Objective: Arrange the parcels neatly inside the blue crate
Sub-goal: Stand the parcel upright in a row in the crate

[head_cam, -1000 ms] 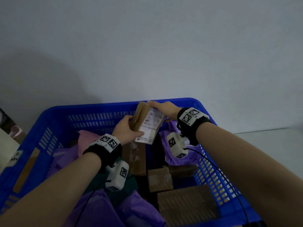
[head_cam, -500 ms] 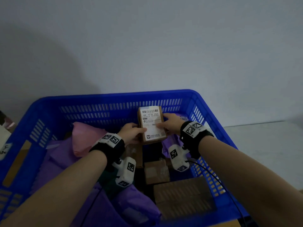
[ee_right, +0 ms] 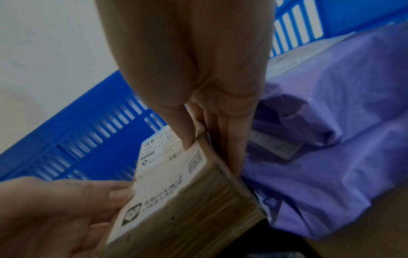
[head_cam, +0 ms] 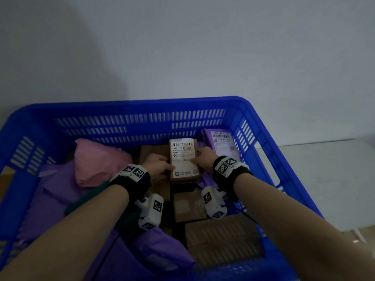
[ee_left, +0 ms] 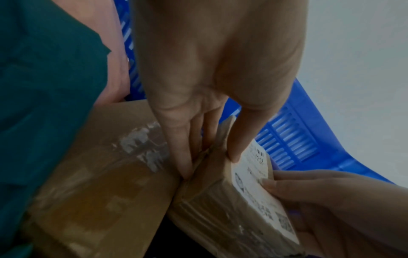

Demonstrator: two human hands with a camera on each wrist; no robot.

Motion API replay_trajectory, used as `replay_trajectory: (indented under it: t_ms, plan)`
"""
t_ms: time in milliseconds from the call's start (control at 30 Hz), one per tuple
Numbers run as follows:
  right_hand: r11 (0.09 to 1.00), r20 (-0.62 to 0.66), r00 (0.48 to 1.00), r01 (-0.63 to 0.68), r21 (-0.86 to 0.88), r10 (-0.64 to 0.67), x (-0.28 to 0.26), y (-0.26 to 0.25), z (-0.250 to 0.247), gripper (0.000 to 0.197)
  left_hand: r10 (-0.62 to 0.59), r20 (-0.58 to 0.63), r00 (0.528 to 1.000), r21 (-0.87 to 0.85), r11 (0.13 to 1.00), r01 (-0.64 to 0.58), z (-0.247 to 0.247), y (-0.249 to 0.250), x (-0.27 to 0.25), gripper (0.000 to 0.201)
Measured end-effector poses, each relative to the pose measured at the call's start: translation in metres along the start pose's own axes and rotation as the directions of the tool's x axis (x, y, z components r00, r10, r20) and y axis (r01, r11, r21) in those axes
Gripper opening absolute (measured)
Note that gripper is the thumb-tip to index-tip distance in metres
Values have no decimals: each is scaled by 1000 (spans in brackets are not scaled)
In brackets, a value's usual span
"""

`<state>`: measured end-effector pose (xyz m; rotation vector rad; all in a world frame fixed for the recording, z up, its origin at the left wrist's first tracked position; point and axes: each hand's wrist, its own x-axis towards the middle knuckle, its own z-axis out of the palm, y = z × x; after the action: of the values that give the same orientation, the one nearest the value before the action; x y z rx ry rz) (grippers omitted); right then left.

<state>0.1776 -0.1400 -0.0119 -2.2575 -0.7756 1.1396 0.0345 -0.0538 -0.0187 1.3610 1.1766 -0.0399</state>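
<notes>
A small brown cardboard parcel (head_cam: 183, 159) with a white barcode label lies face up in the far middle of the blue crate (head_cam: 129, 104). My left hand (head_cam: 162, 165) pinches its left edge, thumb on the label and fingers down the side. My right hand (head_cam: 199, 157) pinches the right edge the same way. In the left wrist view the parcel (ee_left: 220, 200) sits against a larger taped cardboard box (ee_left: 106, 174). In the right wrist view the parcel (ee_right: 187, 200) borders a purple mailer bag (ee_right: 331, 122).
A pink bag (head_cam: 97, 161) and purple bags (head_cam: 50, 195) fill the crate's left side, with a dark green bag (ee_left: 44, 87) among them. A labelled purple parcel (head_cam: 220, 145) leans at the back right. Cardboard boxes (head_cam: 221, 238) lie near me. A wall stands behind.
The parcel was raised and tilted; both hands have turned it label up and lowered it deeper into the crate, between the larger box and the purple bag.
</notes>
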Motion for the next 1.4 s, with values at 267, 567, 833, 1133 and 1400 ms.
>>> replay_trajectory:
  t_ms: [267, 567, 833, 1133, 1400]
  plan:
    - [993, 18, 998, -54, -109, 57, 19, 3, 29, 30, 114, -121, 986, 487, 873, -41, -3, -15, 17, 52]
    - [966, 2, 988, -152, -208, 156, 39, 11, 32, 40, -59, -51, 997, 341, 937, 73, 12, 3, 37, 38]
    - [972, 88, 979, -166, -164, 182, 58, 19, 23, 48, -216, 97, 972, -170, 958, 230, 26, 19, 40, 26]
    - [945, 118, 981, -112, -307, 155, 72, 25, 36, 35, -226, 63, 972, -252, 939, 234, 25, 14, 47, 34]
    - [986, 294, 944, -125, -110, 152, 44, 13, 9, 25, -197, 175, 965, -210, 950, 232, 10, 15, 29, 56]
